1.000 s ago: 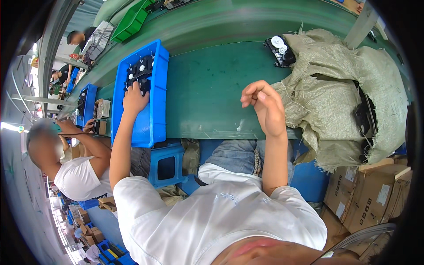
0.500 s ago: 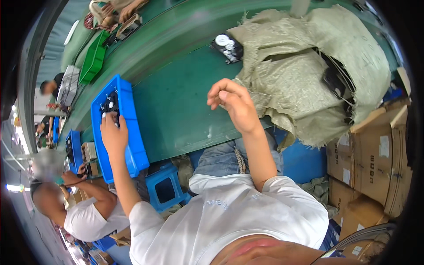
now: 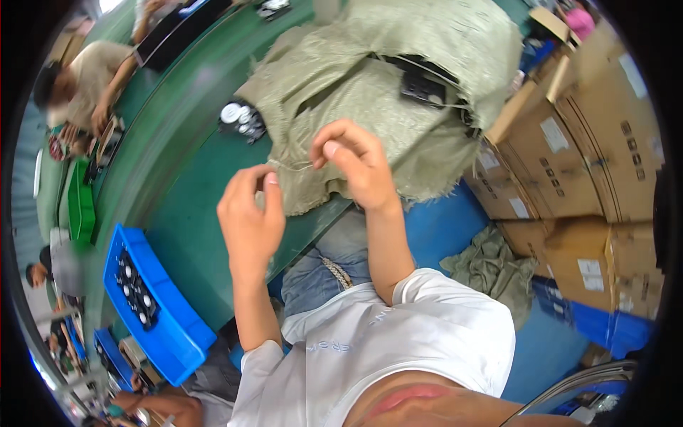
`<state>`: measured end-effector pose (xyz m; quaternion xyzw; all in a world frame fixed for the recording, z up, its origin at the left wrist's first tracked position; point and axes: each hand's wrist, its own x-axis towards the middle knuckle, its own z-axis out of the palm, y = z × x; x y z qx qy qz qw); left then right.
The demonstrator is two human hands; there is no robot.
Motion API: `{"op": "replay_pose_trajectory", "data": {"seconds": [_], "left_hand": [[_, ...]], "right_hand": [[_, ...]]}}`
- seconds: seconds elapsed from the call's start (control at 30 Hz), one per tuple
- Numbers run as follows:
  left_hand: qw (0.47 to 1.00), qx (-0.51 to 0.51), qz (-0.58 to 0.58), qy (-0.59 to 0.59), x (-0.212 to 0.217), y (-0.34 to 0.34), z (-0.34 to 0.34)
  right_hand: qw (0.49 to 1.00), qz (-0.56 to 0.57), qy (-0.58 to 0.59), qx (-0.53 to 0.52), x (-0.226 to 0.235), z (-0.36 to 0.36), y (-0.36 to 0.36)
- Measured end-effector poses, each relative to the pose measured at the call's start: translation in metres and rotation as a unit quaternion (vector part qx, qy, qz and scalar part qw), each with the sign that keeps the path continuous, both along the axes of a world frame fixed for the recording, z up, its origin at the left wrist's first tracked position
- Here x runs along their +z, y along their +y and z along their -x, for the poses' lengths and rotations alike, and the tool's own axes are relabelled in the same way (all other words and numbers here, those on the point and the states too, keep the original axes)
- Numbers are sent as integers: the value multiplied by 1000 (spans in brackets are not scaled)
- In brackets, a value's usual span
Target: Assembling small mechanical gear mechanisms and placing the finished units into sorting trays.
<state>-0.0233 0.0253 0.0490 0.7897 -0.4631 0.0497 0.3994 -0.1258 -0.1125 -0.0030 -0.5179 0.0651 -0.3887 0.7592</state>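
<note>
My left hand (image 3: pixel 250 217) is in front of the near left edge of a pale green woven sack (image 3: pixel 398 149), its fingers loosely bent and the thumb apart from them. My right hand (image 3: pixel 359 167) is just to its right, in front of the sack, with curved fingers and a gap at the thumb. I see nothing in either hand. Whether they touch the sack's frayed edge is unclear. Black parts (image 3: pixel 423 89) show through the sack's opening. A black assembly with white round gears (image 3: pixel 242 119) lies beside the sack on the green work surface (image 3: pixel 192 206).
At my left a blue bin (image 3: pixel 171 334) holds several black parts with white discs (image 3: pixel 135 288). Stacked cardboard boxes (image 3: pixel 583 164) stand at the right, near a crumpled sack (image 3: pixel 491 263). Across the belt, a co-worker (image 3: pixel 99 78) sits near a green bin (image 3: pixel 80 203).
My left hand has come out of the blue bin and moved right, close to my right hand. The view has turned rightward, showing more of the cardboard boxes.
</note>
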Motion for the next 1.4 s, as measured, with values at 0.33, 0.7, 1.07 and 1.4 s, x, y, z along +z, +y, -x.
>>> {"op": "replay_pose_trajectory", "data": {"seconds": [0.33,0.7,1.07,1.4], "left_hand": [[972,-225,-17,61,-53,-21,43],[974,-212,-9,80,-56,-3,32],[977,-106,129,129,-21,11,16],[990,-68,112,54,1,12,-16]], "right_hand": [[578,467,481,-465,-35,72,-134],[758,429,249,-424,-31,68,-133],[908,202,-44,-363,-7,2,-22],[989,-135,-52,-28,-16,-63,38]]}}
